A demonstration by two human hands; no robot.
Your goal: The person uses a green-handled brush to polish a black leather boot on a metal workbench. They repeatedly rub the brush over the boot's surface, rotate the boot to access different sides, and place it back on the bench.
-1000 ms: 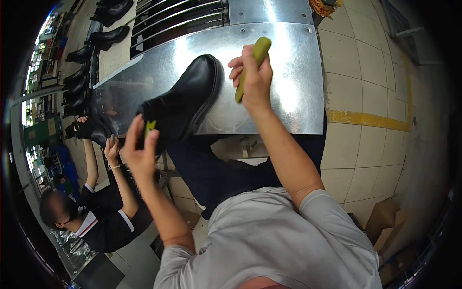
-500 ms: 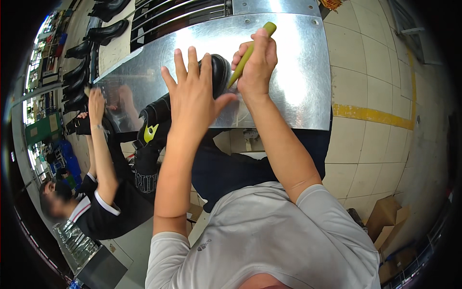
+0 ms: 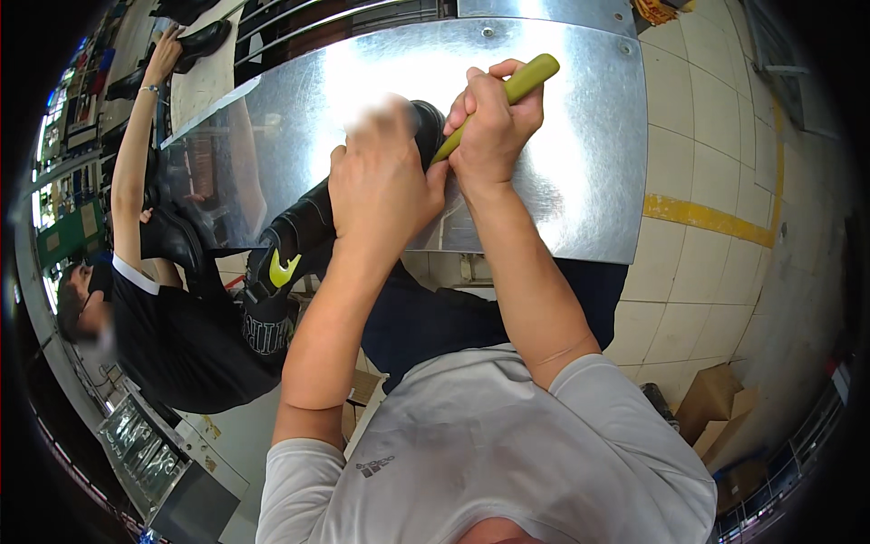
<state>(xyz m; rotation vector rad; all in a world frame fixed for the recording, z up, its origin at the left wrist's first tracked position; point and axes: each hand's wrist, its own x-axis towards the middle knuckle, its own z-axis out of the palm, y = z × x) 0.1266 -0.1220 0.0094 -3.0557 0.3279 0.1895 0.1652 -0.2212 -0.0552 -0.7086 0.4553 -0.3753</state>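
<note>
A black boot (image 3: 310,216) with a lime-green patch lies across the edge of the metal table, its toe toward the far side. My left hand (image 3: 381,195) is closed over its foot part, thumb toward the sole edge; the fingertips are blurred. In my right hand (image 3: 494,127) is a green tapered stick tool (image 3: 536,80), gripped in a fist with the thick end up and right. Its narrow end meets the boot's sole edge beside my left thumb. Both hands hide part of the boot's foot.
The shiny metal table (image 3: 580,163) spans the middle, with metal bars (image 3: 353,18) beyond it. At left a co-worker (image 3: 181,335) reaches toward black shoes (image 3: 204,45) on a belt. A cardboard box (image 3: 711,403) and a yellow floor line (image 3: 707,216) are at right.
My left hand has gone from spread fingers to curling over the boot. The green tool has tilted lower to the right. The co-worker's arm has reached farther up toward the shoes.
</note>
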